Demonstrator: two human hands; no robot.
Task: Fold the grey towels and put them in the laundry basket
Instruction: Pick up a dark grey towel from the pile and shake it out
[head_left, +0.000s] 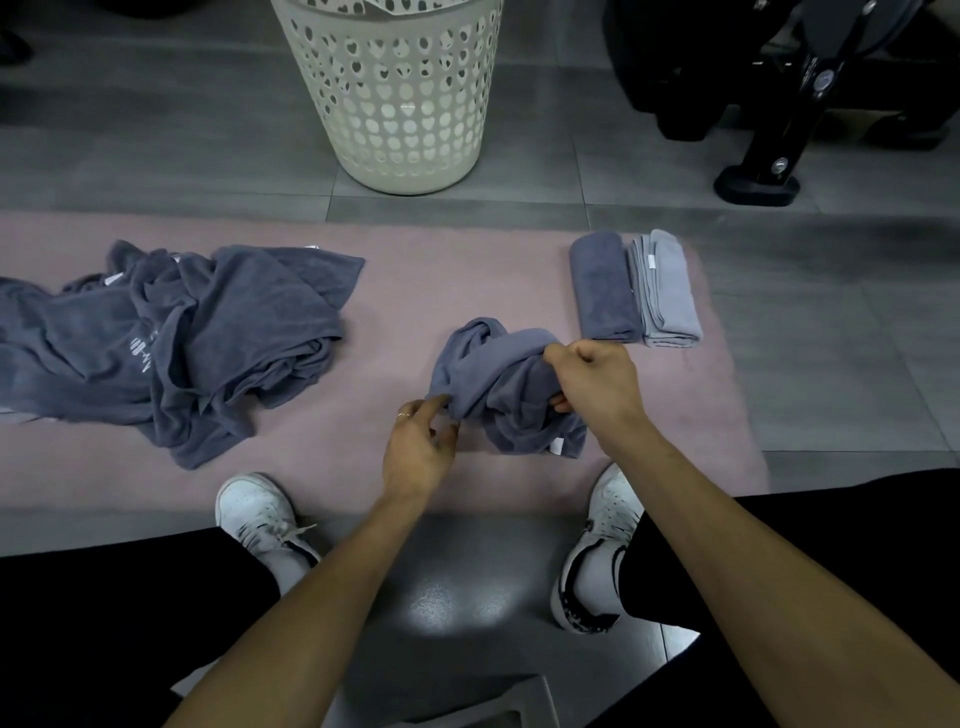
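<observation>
— From the head view, why do we hold the crumpled towel (506, 387) near the mat's (441, 270) front edge?

— To find its corners: our right hand (592, 379) grips a bunch of it, our left hand (418, 447) pinches its side.

— The rest?

— An unfolded pile (171, 332) lies by the left edge, folded towels (634, 288) at the far right corner, short of the laundry basket (395, 93).
</observation>
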